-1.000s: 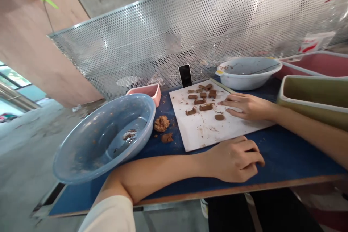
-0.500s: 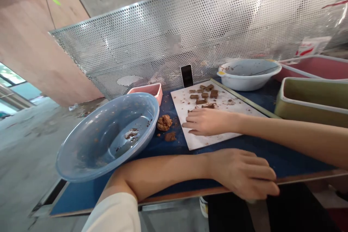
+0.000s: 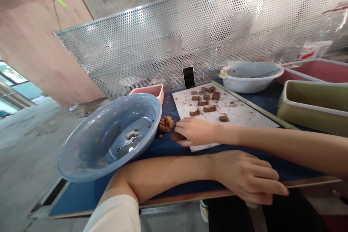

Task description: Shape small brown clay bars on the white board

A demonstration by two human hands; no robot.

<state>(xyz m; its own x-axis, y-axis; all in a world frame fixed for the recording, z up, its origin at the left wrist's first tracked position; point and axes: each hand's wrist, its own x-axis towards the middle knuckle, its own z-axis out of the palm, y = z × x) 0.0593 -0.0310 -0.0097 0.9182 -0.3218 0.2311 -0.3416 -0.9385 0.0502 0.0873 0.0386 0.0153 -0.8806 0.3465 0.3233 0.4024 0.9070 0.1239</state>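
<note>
Matte blue tabletop (image 3: 81,197); round translucent blue basin (image 3: 81,145); flat white board (image 3: 244,116), crumb-dusted; left hand (image 3: 244,177), fingers flat, spread, empty, at table edge; right hand (image 3: 195,132), fingertips pinched on smooth brown lump (image 3: 175,136), just left of board

The round translucent blue plastic basin (image 3: 108,137) looks glossy and smooth (wet at its bottom). The perforated sheet-metal screen (image 3: 190,36) gleams dully. The flat white board (image 3: 244,114) is matt, the crumbly brown lump (image 3: 166,123) rough, the blue tabletop (image 3: 163,148) matt.
</note>
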